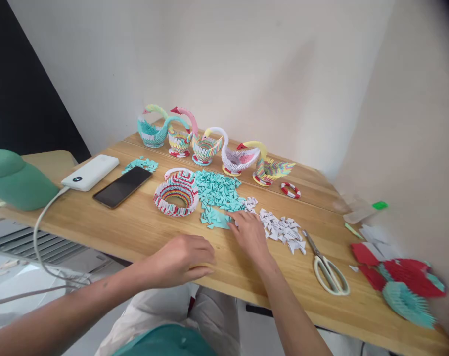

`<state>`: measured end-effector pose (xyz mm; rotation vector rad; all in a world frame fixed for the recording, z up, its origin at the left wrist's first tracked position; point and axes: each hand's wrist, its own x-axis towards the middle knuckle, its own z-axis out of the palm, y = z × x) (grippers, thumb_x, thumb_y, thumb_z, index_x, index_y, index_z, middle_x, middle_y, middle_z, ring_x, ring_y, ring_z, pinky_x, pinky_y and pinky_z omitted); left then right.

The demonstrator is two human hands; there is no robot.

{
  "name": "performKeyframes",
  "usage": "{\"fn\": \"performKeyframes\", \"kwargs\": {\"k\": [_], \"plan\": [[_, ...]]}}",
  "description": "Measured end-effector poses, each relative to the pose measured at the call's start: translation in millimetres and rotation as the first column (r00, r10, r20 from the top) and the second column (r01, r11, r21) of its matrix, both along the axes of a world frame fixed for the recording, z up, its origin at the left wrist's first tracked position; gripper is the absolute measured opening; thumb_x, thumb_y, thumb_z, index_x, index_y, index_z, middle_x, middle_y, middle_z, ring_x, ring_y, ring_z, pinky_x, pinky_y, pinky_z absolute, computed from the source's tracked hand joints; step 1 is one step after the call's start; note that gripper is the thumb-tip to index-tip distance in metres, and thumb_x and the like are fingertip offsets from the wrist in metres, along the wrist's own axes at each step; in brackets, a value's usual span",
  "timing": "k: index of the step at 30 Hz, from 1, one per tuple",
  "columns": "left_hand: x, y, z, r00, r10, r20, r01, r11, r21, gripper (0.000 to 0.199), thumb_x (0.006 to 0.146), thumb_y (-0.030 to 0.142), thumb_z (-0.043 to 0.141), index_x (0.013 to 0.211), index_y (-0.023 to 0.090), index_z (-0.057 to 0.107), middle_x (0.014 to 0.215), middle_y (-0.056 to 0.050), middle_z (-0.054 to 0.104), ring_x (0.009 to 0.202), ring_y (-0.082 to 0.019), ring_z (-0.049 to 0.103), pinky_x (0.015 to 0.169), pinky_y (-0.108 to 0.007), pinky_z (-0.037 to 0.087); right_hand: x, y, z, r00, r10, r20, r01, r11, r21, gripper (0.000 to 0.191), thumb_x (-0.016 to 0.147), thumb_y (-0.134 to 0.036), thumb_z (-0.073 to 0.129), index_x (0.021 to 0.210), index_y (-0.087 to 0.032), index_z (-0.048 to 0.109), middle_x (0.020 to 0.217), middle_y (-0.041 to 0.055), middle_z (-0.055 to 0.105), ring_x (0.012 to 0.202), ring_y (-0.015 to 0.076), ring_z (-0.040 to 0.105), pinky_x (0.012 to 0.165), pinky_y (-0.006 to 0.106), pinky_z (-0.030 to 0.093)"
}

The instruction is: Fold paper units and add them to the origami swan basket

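Note:
My right hand point(249, 233) reaches over the table, fingers stretched out and thumb apart. Its fingertips are at the right edge of a flat teal paper piece point(220, 220); I cannot make out a grip on it. Near the front edge, my left hand point(183, 259) hovers with loosely bent fingers, thumb apart, holding nothing. Just beyond the flat piece lies a heap of folded teal paper triangles point(219, 190). White folded triangles point(282, 228) are spread to the right of my right hand. A round red, white and multicoloured folded-paper basket point(177, 193) stands left of the teal heap.
Several folded-paper swans point(239, 159) line the back. A red and white ring point(290, 190) lies before them. Scissors point(328, 272) rest at right, beside red paper pieces point(406, 277). At left are a phone point(123, 187), a white power bank point(91, 172) with cable, and small teal pieces point(141, 164).

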<state>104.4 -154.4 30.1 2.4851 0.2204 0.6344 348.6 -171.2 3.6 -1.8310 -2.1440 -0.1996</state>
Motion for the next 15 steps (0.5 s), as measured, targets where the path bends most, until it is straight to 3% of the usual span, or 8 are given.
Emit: {"fn": "performKeyframes", "kwargs": {"k": [4, 7, 11, 15], "plan": [[33, 18, -11.8, 0.978, -0.099, -0.186, 0.101, 0.995, 0.003, 0.015, 0.091, 0.025, 0.058, 0.083, 0.018, 0.068, 0.082, -0.004, 0.073, 0.076, -0.016, 0.064, 0.068, -0.025, 0.044, 2, 22, 1.6, 0.99, 0.139, -0.022, -0.141, 0.987, -0.081, 0.032, 0.091, -0.03, 0.062, 0.122, -0.03, 0.063, 0.112, 0.005, 0.07, 0.103, 0.026, 0.061, 0.087, 0.041, 0.043], [54, 25, -15.1, 0.918, -0.259, -0.3, 0.244, 0.966, -0.087, 0.012, 0.086, 0.027, 0.065, 0.078, 0.019, 0.07, 0.078, -0.001, 0.074, 0.068, -0.015, 0.064, 0.058, -0.024, 0.039, 2, 31, -3.9, 0.974, 0.214, -0.067, -0.22, 0.971, -0.095, 0.029, 0.091, -0.035, 0.061, 0.119, -0.028, 0.065, 0.106, 0.0054, 0.073, 0.099, 0.0249, 0.062, 0.088, 0.04, 0.041], [74, 27, -20.6, 0.858, -0.428, -0.283, 0.36, 0.896, -0.261, 0.011, 0.083, 0.031, 0.069, 0.079, 0.021, 0.072, 0.074, 0.002, 0.074, 0.063, -0.012, 0.064, 0.051, -0.022, 0.035, 2, 32, -15.9, 0.961, 0.254, -0.112, -0.26, 0.965, -0.043, 0.016, 0.095, -0.028, 0.057, 0.1, -0.023, 0.071, 0.096, 0.0056, 0.074, 0.091, 0.0222, 0.064, 0.089, 0.039, 0.039], [79, 30, -27.3, 0.881, -0.407, -0.241, 0.309, 0.881, -0.358, 0.009, 0.081, 0.029, 0.07, 0.079, 0.021, 0.072, 0.07, 0.003, 0.073, 0.061, -0.012, 0.065, 0.048, -0.02, 0.035, 7, 33, -24.6, 0.951, 0.28, -0.13, -0.281, 0.96, 0.007, 0.02, 0.096, -0.027, 0.052, 0.109, -0.023, 0.068, 0.096, 0.0059, 0.074, 0.088, 0.0214, 0.065, 0.092, 0.041, 0.038]]}}
